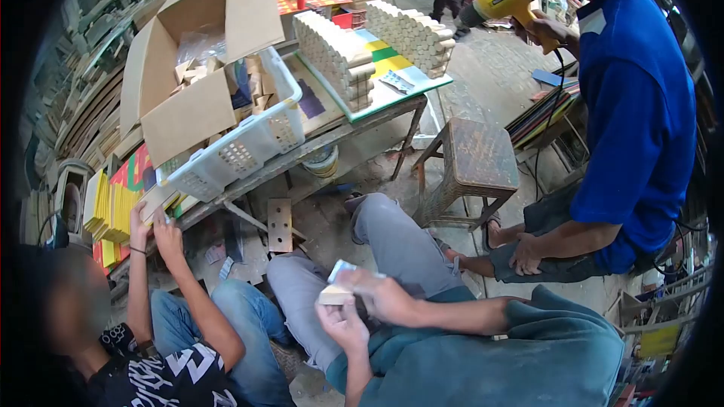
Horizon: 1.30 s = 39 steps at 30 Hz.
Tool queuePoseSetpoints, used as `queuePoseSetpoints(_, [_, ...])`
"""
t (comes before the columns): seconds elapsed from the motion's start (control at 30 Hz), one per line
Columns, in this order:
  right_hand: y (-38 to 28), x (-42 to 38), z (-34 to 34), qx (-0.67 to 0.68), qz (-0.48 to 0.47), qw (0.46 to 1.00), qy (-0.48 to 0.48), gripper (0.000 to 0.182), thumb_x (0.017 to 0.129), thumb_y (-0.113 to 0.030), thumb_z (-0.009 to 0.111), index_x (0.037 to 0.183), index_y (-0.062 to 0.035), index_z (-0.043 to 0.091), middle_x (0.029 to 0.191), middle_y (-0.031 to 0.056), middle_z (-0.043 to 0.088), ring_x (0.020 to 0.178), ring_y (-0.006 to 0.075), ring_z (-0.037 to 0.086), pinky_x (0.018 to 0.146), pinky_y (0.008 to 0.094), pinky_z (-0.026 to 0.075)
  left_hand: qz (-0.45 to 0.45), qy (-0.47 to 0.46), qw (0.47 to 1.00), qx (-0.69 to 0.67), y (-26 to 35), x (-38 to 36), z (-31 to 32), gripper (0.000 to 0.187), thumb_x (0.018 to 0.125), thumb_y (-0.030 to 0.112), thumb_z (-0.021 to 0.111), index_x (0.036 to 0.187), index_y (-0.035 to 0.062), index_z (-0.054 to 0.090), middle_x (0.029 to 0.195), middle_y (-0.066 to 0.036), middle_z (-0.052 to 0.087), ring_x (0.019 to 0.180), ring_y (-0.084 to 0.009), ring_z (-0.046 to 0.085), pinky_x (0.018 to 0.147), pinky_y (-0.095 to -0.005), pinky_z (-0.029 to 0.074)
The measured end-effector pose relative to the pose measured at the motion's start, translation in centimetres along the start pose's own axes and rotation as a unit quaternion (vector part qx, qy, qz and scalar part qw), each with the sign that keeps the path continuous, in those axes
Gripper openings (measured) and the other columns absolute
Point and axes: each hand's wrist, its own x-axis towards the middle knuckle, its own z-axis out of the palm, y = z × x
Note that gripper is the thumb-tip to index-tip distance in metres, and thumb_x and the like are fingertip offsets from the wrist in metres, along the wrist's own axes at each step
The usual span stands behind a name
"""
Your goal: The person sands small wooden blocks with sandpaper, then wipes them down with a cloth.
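Observation:
My left hand (344, 325) is closed on a small pale wooden block (335, 296), held over my lap between thumb and fingers. Right above it my right hand (388, 301), smeared by motion, is closed around a thin light-blue and white piece (343, 270). That piece overlaps the far side of the block in this view; its kind I cannot tell. Under both hands are my grey trousers (392, 237). Beyond my knee stands a wooden plate with several dark holes (280, 224).
At left, a seated person's hands (167, 237) work beside yellow-edged pieces (113, 207). A person in blue (630, 105) holds a yellow heat gun (501, 1). The bench carries an open carton (188, 117), a white crate (249, 154) and stacked wooden cylinders (335, 56). A stool (479, 154) stands ahead.

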Motion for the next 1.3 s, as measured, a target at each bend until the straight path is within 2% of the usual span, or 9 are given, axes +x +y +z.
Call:
queuePoseSetpoints(0.6, [-2.4, -0.2, -0.3, 0.062, -0.060, 0.996, 0.002, 0.050, 0.075, 0.013, 0.050, 0.122, -0.0017, 0.058, 0.125, 0.0213, 0.057, 0.122, 0.0355, 0.051, 0.107, 0.0395, 0.038, 0.013, 0.019, 1.000, -0.018, 0.2, 0.3, -0.8, 0.043, 0.087, 0.006, 0.064, 0.120, -0.0076, 0.041, 0.114, -0.017, 0.055, 0.106, -0.0228, 0.056, 0.092, -0.0324, 0.045])
queuePoseSetpoints(0.7, [2.2, 1.1, -0.4, -0.031, 0.018, 0.999, 0.017, 0.051, 0.074, 0.014, 0.049, 0.121, -0.0014, 0.059, 0.125, 0.0212, 0.057, 0.123, 0.0344, 0.050, 0.107, 0.0390, 0.037, 0.030, -0.003, 0.999, -0.033, 0.0, -0.6, -0.6, 0.045, 0.088, 0.009, 0.065, 0.121, -0.0086, 0.040, 0.116, -0.017, 0.054, 0.106, -0.0231, 0.057, 0.093, -0.0321, 0.044])
queuePoseSetpoints(0.73, [3.1, 1.6, -1.2, -0.059, 0.096, 0.993, -0.018, 0.052, 0.074, 0.015, 0.047, 0.122, -0.0015, 0.059, 0.126, 0.0212, 0.056, 0.123, 0.0341, 0.050, 0.106, 0.0388, 0.038, 0.037, -0.023, 0.998, -0.054, 0.0, -0.5, -0.4, 0.053, 0.088, 0.013, 0.066, 0.127, -0.0069, 0.036, 0.120, -0.018, 0.051, 0.104, -0.0256, 0.058, 0.089, -0.0364, 0.050])
queuePoseSetpoints(0.9, [1.9, 1.4, -3.3, 0.030, 0.039, 0.994, 0.097, 0.051, 0.075, 0.015, 0.047, 0.123, -0.0009, 0.057, 0.123, 0.0210, 0.058, 0.121, 0.0353, 0.051, 0.105, 0.0394, 0.039, -0.030, 0.017, 0.988, -0.150, 4.1, 0.6, 0.9, 0.064, 0.091, 0.016, 0.058, 0.142, 0.0044, 0.021, 0.129, -0.019, 0.044, 0.098, -0.0321, 0.060, 0.070, -0.0463, 0.060])
queuePoseSetpoints(0.97, [0.3, 1.3, -4.0, 0.068, 0.033, 0.993, 0.085, 0.048, 0.077, 0.015, 0.048, 0.121, -0.0001, 0.059, 0.126, 0.0197, 0.056, 0.123, 0.0334, 0.050, 0.106, 0.0374, 0.039, -0.099, -0.057, 0.974, -0.195, 4.1, 1.1, 0.4, 0.057, 0.095, 0.019, 0.050, 0.143, 0.0051, 0.024, 0.131, -0.019, 0.042, 0.097, -0.0331, 0.060, 0.067, -0.0436, 0.060])
queuePoseSetpoints(1.1, [-0.8, 0.7, -4.0, 0.122, -0.056, 0.990, 0.033, 0.052, 0.078, 0.017, 0.047, 0.125, -0.0036, 0.057, 0.130, 0.0165, 0.055, 0.128, 0.0312, 0.046, 0.110, 0.0402, 0.034, -0.140, -0.102, 0.960, -0.218, 2.8, 1.8, -0.3, 0.044, 0.096, 0.021, 0.045, 0.135, 0.0027, 0.038, 0.119, -0.015, 0.051, 0.071, -0.0177, 0.060, 0.042, -0.0260, 0.049])
queuePoseSetpoints(1.13, [-0.9, 0.7, -4.0, 0.102, -0.080, 0.991, 0.018, 0.054, 0.078, 0.016, 0.048, 0.126, -0.0051, 0.057, 0.130, 0.0157, 0.055, 0.129, 0.0315, 0.045, 0.111, 0.0418, 0.032, -0.132, -0.092, 0.974, -0.161, 3.2, 2.0, 0.5, 0.040, 0.097, 0.022, 0.043, 0.131, 0.0008, 0.041, 0.103, -0.013, 0.056, 0.051, -0.0110, 0.052, 0.031, -0.0208, 0.036])
queuePoseSetpoints(1.23, [-1.3, 0.8, -3.5, 0.075, -0.082, 0.994, 0.012, 0.053, 0.078, 0.014, 0.050, 0.127, -0.0067, 0.057, 0.131, 0.0150, 0.055, 0.128, 0.0326, 0.045, 0.110, 0.0420, 0.032, -0.192, -0.174, 0.941, -0.216, 3.2, 2.3, 0.2, 0.039, 0.097, 0.024, 0.039, 0.126, -0.0008, 0.043, 0.090, -0.012, 0.057, 0.040, -0.0102, 0.045, 0.028, -0.0201, 0.030])
queuePoseSetpoints(1.3, [0.0, 0.7, -2.4, 0.072, -0.084, 0.994, 0.003, 0.055, 0.078, 0.013, 0.052, 0.128, -0.0088, 0.056, 0.131, 0.0147, 0.054, 0.128, 0.0342, 0.044, 0.110, 0.0427, 0.033, -0.256, -0.099, 0.942, -0.195, 1.8, 2.0, 0.7, 0.040, 0.098, 0.036, 0.032, 0.112, 0.0029, 0.050, 0.074, -0.006, 0.053, 0.039, -0.0103, 0.042, 0.029, -0.0210, 0.025])
